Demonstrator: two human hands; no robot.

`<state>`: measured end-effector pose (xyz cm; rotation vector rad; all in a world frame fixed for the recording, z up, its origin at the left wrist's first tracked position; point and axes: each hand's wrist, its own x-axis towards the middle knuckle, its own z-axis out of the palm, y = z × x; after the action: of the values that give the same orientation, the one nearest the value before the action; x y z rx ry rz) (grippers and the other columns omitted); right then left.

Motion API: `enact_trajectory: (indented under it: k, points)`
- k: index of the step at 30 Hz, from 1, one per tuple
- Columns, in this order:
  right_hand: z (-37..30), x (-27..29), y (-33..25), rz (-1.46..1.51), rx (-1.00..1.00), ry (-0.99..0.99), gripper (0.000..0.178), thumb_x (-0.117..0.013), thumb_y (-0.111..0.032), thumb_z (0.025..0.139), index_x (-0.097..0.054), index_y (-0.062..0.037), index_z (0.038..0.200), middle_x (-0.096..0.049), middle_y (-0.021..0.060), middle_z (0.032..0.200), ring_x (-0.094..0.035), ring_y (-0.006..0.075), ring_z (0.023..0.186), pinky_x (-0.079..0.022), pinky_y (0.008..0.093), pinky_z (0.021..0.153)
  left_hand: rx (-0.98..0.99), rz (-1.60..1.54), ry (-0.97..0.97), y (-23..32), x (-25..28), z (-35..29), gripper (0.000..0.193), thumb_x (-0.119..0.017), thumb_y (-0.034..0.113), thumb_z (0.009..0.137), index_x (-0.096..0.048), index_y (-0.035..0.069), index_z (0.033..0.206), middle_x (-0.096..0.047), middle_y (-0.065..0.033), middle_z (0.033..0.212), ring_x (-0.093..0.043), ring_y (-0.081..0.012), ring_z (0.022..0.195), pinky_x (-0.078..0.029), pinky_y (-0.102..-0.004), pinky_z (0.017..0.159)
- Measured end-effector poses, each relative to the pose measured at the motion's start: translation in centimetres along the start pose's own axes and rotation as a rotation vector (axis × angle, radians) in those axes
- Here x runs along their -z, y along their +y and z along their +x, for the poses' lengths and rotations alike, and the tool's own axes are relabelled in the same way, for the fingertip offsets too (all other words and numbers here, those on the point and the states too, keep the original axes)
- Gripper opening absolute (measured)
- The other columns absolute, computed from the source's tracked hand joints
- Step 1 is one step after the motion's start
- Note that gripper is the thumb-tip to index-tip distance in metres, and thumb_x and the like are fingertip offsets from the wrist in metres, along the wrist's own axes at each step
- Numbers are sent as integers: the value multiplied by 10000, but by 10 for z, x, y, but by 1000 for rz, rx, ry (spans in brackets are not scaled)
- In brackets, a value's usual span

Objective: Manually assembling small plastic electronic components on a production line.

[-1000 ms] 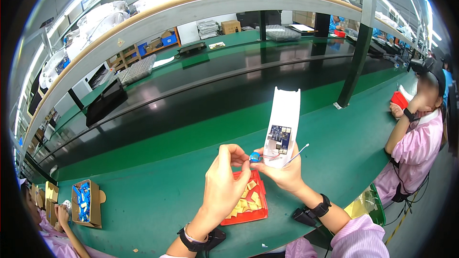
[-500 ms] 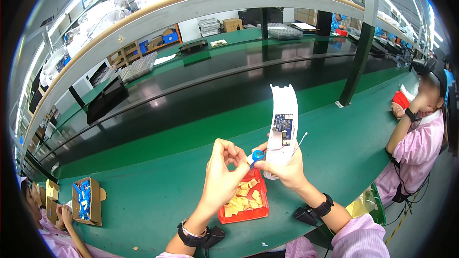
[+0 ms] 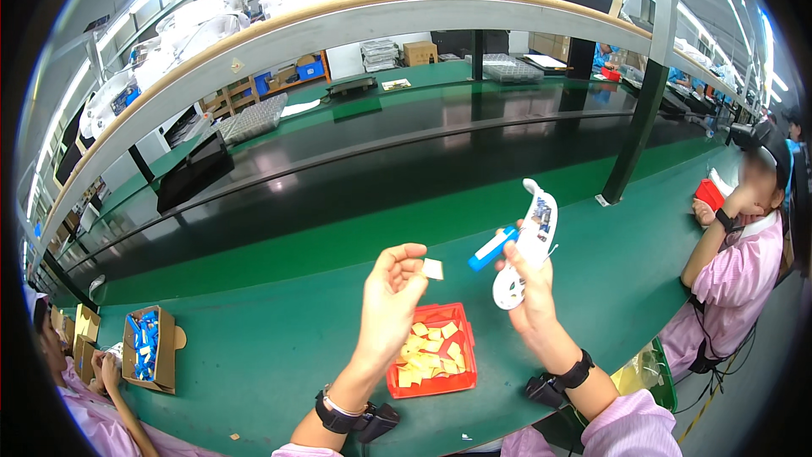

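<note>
My left hand (image 3: 389, 305) pinches a small pale square piece (image 3: 433, 269) between thumb and fingertips, above the red tray. To its right my right hand (image 3: 534, 300) grips a curved white plastic shell (image 3: 533, 247), held tilted, with a blue circuit board (image 3: 544, 216) inside. The same hand holds a blue cylindrical battery (image 3: 482, 259), which sticks out to the left of the shell and carries a white patch along its side. A short thin white wire shows at the shell's right edge. Below both hands sits the red tray (image 3: 431, 389) with many yellow square pieces (image 3: 430, 354).
On the left a cardboard box (image 3: 163, 355) holds blue batteries, beside a co-worker's hands (image 3: 106, 368). Another person in pink (image 3: 736, 262) sits at the right, holding a red container (image 3: 709, 195). A shelf post (image 3: 639, 135) rises beyond my right hand. A dark conveyor belt (image 3: 364, 148) runs behind.
My left hand has drawn away from the battery and now has the pale square in its fingertips. My right hand has turned the shell and battery, so the battery's side shows.
</note>
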<state>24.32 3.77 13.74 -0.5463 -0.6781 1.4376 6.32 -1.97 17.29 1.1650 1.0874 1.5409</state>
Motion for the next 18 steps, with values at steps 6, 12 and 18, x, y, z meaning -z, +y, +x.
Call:
enact_trajectory:
  k: [6,12,18]
  points:
    - [6,4,7,-110,-4,-95,577,-751,-23,770,-438,-49,1253,-616,112,1057,-632,147,881,-545,262,691,11,843,-495,17,18,-9,184,-557,48,807,-714,69,899,-625,-89,880,-620,-188,834,-504,-323,773]
    - [-8,-19,4,-197,12,-217,617,-747,-7,746,-420,-38,1269,-630,138,1035,-622,150,782,-529,266,667,103,860,-717,12,22,-12,239,-538,54,794,-710,26,958,-674,-136,926,-668,-263,809,-524,-359,777]
    - [-26,-77,-39,-161,-22,-299,593,-741,-17,762,-430,-31,1266,-636,146,1054,-618,136,758,-521,256,665,-203,669,-128,72,7,-33,365,-716,149,825,-599,-38,1115,-674,-123,963,-663,-185,816,-526,-290,682]
